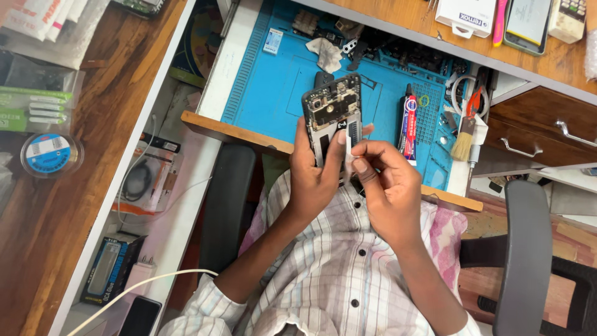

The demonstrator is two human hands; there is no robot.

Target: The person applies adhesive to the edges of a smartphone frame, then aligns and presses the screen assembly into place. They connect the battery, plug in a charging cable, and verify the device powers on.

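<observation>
The left hand (314,177) is wrapped around the lower half of an opened phone (333,112), back cover off and circuit boards exposed, held upright over the near edge of the blue work mat (267,93). The right hand (385,186) pinches a small white strip (348,148) between thumb and forefinger, touching the phone's lower right side. A tube of glue (408,124) lies on the mat just right of the phone; a brush (463,140) rests further right.
</observation>
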